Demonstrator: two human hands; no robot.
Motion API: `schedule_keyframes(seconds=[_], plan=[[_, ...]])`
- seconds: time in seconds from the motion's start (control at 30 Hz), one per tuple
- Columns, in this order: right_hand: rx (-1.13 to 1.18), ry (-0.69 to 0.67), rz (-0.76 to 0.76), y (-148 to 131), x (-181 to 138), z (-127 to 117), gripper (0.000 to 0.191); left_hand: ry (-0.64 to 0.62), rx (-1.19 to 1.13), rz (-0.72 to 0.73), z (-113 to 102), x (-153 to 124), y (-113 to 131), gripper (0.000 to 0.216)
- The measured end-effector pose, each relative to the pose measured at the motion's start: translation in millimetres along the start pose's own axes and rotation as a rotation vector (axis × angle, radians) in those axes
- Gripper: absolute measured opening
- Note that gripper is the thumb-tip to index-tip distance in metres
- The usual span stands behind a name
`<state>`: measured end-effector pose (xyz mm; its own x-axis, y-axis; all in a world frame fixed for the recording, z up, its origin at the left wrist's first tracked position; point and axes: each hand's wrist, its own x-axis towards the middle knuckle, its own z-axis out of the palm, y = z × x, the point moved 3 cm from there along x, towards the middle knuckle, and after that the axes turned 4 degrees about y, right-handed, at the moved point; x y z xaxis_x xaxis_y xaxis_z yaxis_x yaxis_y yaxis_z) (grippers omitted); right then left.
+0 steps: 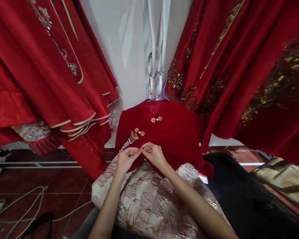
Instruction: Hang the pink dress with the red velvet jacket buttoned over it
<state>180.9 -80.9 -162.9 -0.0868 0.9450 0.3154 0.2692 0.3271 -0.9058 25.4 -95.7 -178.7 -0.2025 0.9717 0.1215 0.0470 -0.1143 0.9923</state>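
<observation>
A dark red velvet dress (174, 132) hangs on a purple hanger (160, 89) in front of me, its lower part lying over a padded board with a pale floral cover (149, 199). Pearl and gold frog buttons (156, 119) run down its diagonal front, one with a tassel (132, 137). My left hand (126, 158) and my right hand (153, 153) meet at the lowest fastening, fingers pinched together on the dress's edge there. What sits between the fingertips is too small to make out.
Red embroidered gowns hang at the left (52, 66) and right (239, 66). A white wall and white rack (155, 49) stand behind. White cables (27, 202) lie on the dark red tiled floor. Black cloth (239, 192) lies at the right.
</observation>
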Motion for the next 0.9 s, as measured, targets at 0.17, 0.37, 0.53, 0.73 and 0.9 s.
schedule_keyframes(seconds=[0.17,0.37,0.53,0.73,0.9], plan=[[0.013,-0.022,-0.044,1,-3,-1,0.008,0.021,0.017,0.01,1,-1,-2,0.021],[-0.045,0.04,-0.089,5,-6,5,0.008,0.018,0.101,0.023,-2,1,-1,0.019],[-0.072,0.04,-0.085,1,-6,4,0.008,-0.085,0.233,0.08,-4,7,5,0.017],[-0.136,-0.043,-0.07,-12,-19,-24,0.014,0.068,0.337,0.164,-21,6,9,0.024],[-0.151,0.01,-0.022,-26,-30,-53,0.014,0.102,0.356,0.224,-25,-2,17,0.017]])
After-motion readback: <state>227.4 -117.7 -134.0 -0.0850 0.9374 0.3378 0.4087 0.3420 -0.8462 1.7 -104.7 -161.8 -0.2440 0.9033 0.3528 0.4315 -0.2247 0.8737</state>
